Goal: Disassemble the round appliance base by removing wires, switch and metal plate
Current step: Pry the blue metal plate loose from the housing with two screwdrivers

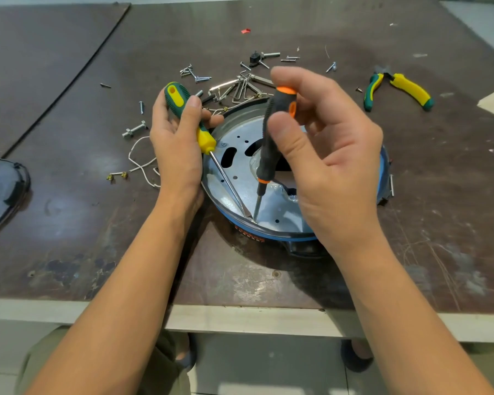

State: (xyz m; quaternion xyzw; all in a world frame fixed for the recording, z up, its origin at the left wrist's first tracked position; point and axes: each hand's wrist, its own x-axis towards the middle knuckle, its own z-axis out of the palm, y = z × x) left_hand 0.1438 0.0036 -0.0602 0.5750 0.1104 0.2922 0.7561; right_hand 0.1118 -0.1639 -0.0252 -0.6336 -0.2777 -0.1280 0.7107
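- So, left fingers are wrapped round the green-yellow screwdriver, right fingers pinch the black-orange screwdriver; both tips meet on the metal plate by its near rim.
- It looks like thin stamped steel, shiny and slotted, probably stiff with sharp edges, so I'd pry at the rim.
- That round base has a blue plastic ring, likely light and slidey; it sits mid surface, toward the near edge.
- Loose screws and pliers lie further back; a white wire sits left of the base.
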